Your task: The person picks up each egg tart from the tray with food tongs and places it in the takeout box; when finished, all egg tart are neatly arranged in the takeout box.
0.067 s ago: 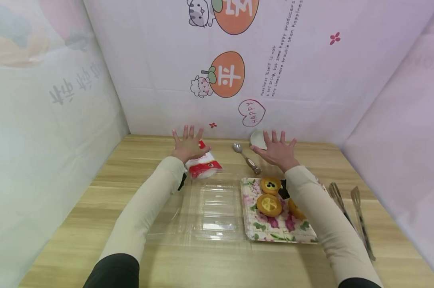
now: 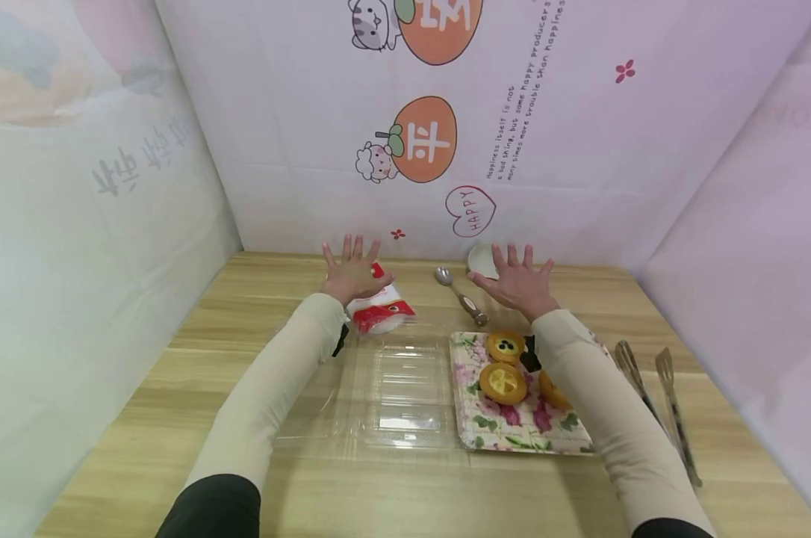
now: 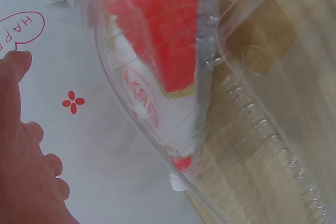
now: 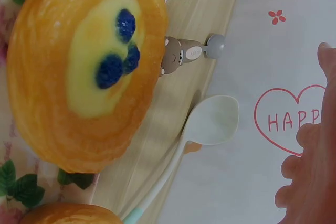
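My left hand (image 2: 353, 275) is spread with straight fingers near the back of the table, overlapping a red-and-white plastic packet (image 2: 382, 308) in the head view. My right hand (image 2: 517, 284) is likewise spread, beside a white spoon (image 2: 482, 261) whose bowl it partly covers. Neither hand holds anything. Between them lies a metal spoon (image 2: 457, 293) with a bear-shaped handle end. Below the left hand is a clear plastic container (image 2: 408, 388). Below the right, a floral tray (image 2: 486, 437) bears several round tarts (image 2: 502, 383); the right forearm hides part of it. One tart (image 4: 47, 93) has blueberries on top.
Metal tongs (image 2: 637, 381) and a slotted metal utensil (image 2: 677, 418) lie at the right of the wooden table (image 2: 210, 336). A printed white cloth (image 2: 298, 149) rises behind the table's back edge, and cloth walls stand at both sides.
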A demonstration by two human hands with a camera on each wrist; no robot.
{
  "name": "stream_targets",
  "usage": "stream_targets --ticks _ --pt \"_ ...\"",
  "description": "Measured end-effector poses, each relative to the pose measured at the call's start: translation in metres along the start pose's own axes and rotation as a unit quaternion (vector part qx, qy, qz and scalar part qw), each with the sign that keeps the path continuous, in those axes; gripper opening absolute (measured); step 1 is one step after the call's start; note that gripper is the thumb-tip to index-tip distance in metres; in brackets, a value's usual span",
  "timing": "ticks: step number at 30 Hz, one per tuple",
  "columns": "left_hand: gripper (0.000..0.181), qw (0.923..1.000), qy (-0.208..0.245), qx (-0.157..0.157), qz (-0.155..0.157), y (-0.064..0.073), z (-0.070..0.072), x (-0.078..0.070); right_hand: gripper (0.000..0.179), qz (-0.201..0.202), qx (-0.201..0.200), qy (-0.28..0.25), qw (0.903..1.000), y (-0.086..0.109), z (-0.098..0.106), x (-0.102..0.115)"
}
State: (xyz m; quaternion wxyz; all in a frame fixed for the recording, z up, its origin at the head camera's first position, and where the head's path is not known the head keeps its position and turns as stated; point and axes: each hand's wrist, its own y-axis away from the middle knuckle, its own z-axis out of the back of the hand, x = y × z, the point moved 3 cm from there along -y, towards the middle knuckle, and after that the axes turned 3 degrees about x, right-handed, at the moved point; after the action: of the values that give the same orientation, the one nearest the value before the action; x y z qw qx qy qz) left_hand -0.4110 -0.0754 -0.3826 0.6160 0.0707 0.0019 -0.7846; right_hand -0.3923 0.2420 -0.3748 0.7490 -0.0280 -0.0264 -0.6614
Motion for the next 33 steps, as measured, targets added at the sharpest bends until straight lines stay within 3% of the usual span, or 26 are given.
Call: stream_targets --ticks 12,17,20,24,28,33 --pt "0.086 1.0000 0.009 0.004 -0.002 -0.005 -0.012 0.001 0.100 -0.006 0.005 -0.005 1.0000 0.004 -0.003 0.000" --pt "0.081 0.9977 0.056 0.028 -0.028 -0.002 -0.015 -0.001 0.099 0.015 0.025 0.001 0.9996 0.016 -0.001 -0.002" --pt "0.063 0.9894 0.101 0.030 -0.100 0.001 -0.012 -0.007 0.090 0.057 0.030 -0.016 0.9978 0.040 0.013 -0.007" --pt "0.032 0.9691 0.142 0.032 -0.199 0.011 -0.005 -0.012 0.072 0.082 0.009 -0.047 0.9955 0.084 0.042 -0.023" --pt "0.032 0.9621 0.151 0.063 -0.218 0.028 -0.008 -0.001 0.067 0.050 0.008 -0.062 0.9968 0.126 0.051 -0.058" --pt "0.037 0.9623 0.164 0.063 -0.207 0.044 -0.012 0.012 0.086 -0.015 0.052 -0.082 0.9952 0.168 0.035 -0.120"
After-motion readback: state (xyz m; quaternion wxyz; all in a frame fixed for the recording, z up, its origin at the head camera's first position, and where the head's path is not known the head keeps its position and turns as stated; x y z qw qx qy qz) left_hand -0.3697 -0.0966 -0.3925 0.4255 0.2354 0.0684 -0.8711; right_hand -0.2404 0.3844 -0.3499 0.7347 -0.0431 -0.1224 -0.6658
